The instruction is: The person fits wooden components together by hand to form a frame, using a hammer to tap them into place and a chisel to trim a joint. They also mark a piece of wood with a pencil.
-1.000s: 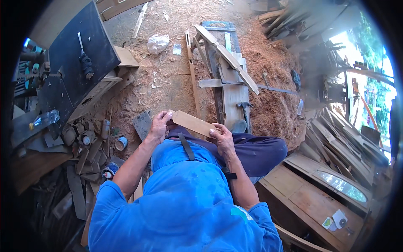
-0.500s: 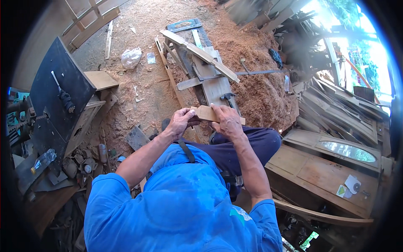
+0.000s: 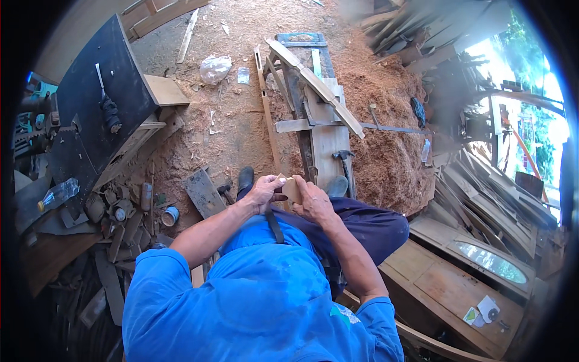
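Together our left hand (image 3: 263,193) and right hand (image 3: 312,202) grip a small wood piece (image 3: 292,189) over our lap. Just beyond lies a plank bench (image 3: 325,142); sawdust floor (image 3: 235,120) opens leftward.

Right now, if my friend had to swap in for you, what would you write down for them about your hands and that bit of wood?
Left hand: closed on the left end of the small wooden piece.
Right hand: gripping its right side; the piece is held up in front of the body, above the lap.
Nearby: hammer lying on the long plank just ahead, sawdust pile to the right.
Done: piece is picked up and in both hands.
Left: no tool is in hand, and the piece is not set down anywhere.
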A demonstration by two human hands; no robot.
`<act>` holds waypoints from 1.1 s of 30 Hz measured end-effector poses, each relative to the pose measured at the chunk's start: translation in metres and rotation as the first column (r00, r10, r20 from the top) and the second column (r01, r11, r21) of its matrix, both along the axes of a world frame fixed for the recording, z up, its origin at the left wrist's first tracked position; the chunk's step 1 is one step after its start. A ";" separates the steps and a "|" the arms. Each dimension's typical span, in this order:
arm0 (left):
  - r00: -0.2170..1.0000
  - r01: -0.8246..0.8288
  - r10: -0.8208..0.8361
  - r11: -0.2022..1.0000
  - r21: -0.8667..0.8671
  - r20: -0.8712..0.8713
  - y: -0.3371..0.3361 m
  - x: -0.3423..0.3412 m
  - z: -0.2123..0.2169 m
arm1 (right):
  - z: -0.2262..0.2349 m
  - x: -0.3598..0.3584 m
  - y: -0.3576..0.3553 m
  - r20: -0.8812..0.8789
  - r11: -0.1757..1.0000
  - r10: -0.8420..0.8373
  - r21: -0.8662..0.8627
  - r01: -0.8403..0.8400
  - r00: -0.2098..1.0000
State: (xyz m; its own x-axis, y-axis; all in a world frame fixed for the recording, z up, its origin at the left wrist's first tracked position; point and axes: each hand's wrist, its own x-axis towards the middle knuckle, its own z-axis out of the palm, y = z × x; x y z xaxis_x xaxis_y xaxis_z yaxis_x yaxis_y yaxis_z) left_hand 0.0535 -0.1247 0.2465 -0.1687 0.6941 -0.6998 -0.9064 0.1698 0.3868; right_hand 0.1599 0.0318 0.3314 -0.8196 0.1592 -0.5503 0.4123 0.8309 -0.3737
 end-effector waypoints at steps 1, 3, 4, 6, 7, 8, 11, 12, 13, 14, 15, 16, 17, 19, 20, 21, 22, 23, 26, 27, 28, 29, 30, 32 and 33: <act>0.999 -0.024 0.025 0.997 -0.072 0.022 0.000 -0.002 -0.003 | -0.009 -0.006 -0.001 0.023 1.000 -0.004 -0.024 0.004 1.000; 0.997 -0.050 0.055 0.996 -0.077 0.058 -0.011 -0.002 -0.034 | -0.036 -0.016 0.003 0.072 0.996 0.054 -0.071 -0.049 0.996; 0.994 -0.067 0.073 0.996 -0.065 0.082 -0.015 -0.001 -0.052 | -0.049 -0.022 0.005 0.084 0.994 0.063 -0.089 -0.056 0.994; 0.982 -0.136 0.145 0.987 -0.080 0.120 -0.007 -0.005 -0.068 | -0.078 -0.036 0.012 0.089 0.994 0.053 -0.097 -0.045 0.995; 0.969 -0.218 0.231 0.966 -0.140 0.085 0.001 -0.005 -0.082 | -0.093 -0.043 0.012 0.104 0.989 -0.029 -0.139 0.043 0.994; 0.951 -0.295 0.308 0.935 -0.196 0.037 0.010 -0.010 -0.099 | -0.119 -0.051 0.013 0.107 0.987 -0.023 -0.158 0.040 0.994; 0.952 -0.305 0.301 0.927 -0.220 -0.053 0.034 -0.029 -0.144 | -0.195 -0.055 -0.006 0.088 0.715 -0.536 -0.481 0.507 0.839; 0.947 -0.316 0.294 0.928 -0.197 -0.131 0.040 -0.039 -0.161 | -0.218 -0.064 -0.023 0.098 0.701 -0.549 -0.487 0.521 0.830; 0.939 -0.241 0.195 0.960 -0.139 -0.284 0.043 -0.050 -0.181 | -0.239 -0.073 -0.040 0.179 0.532 -0.711 -0.494 0.687 0.680; 0.927 -0.144 0.086 0.980 -0.136 -0.365 0.039 -0.068 -0.206 | -0.256 -0.090 -0.049 0.252 0.335 -0.827 -0.498 0.800 0.503; 0.912 -0.056 -0.026 0.981 -0.185 -0.410 0.048 -0.082 -0.214 | -0.267 -0.096 -0.048 0.220 0.253 -0.848 -0.631 0.734 0.482; 0.890 0.035 -0.144 0.968 -0.249 -0.434 0.052 -0.092 -0.220 | -0.274 -0.095 -0.051 0.208 0.161 -0.869 -0.739 0.654 0.449; 0.874 0.128 -0.220 0.965 -0.230 -0.433 0.050 -0.112 -0.230 | -0.279 -0.103 -0.055 0.266 0.031 -0.866 -0.816 0.577 0.423; 0.781 0.284 -0.403 0.909 -0.305 -0.476 0.048 -0.148 -0.243 | -0.288 -0.108 -0.062 0.365 -0.077 -0.842 -0.810 0.581 0.398; 0.745 0.332 -0.457 0.886 -0.323 -0.486 0.050 -0.163 -0.247 | -0.294 -0.108 -0.064 0.437 -0.152 -0.811 -0.800 0.580 0.390; 0.729 0.376 -0.489 0.871 -0.317 -0.479 0.058 -0.174 -0.251 | -0.302 -0.101 -0.066 0.394 0.004 -0.810 -0.736 0.677 0.434; 0.712 0.417 -0.519 0.855 -0.309 -0.474 0.067 -0.183 -0.254 | -0.310 -0.094 -0.066 0.401 -0.009 -0.816 -0.729 0.684 0.417; 0.708 0.427 -0.530 0.847 -0.315 -0.467 0.070 -0.194 -0.255 | -0.317 -0.090 -0.070 0.395 0.083 -0.778 -0.706 0.704 0.488; 0.659 0.503 -0.612 0.790 -0.349 -0.437 0.077 -0.211 -0.270 | -0.327 -0.073 -0.083 0.394 0.157 -0.738 -0.690 0.707 0.547; 0.668 0.535 -0.605 0.795 -0.285 -0.435 0.078 -0.214 -0.278 | -0.329 -0.067 -0.084 0.399 0.207 -0.706 -0.674 0.709 0.585; 0.677 0.562 -0.596 0.797 -0.221 -0.432 0.076 -0.218 -0.284 | -0.332 -0.063 -0.086 0.405 0.258 -0.670 -0.660 0.706 0.623; 0.618 0.611 -0.645 0.754 -0.242 -0.450 0.085 -0.217 -0.286 | -0.335 -0.056 -0.085 0.436 0.240 -0.669 -0.640 0.730 0.602; 0.616 0.615 -0.646 0.752 -0.238 -0.451 0.090 -0.216 -0.286 | -0.338 -0.050 -0.084 0.435 0.239 -0.673 -0.637 0.733 0.598; 0.599 0.626 -0.663 0.737 -0.255 -0.449 0.094 -0.214 -0.283 | -0.342 -0.042 -0.081 0.428 0.262 -0.678 -0.619 0.741 0.598; 0.585 0.628 -0.661 0.736 -0.254 -0.469 0.095 -0.214 -0.282 | -0.344 -0.040 -0.078 0.429 0.261 -0.677 -0.621 0.740 0.598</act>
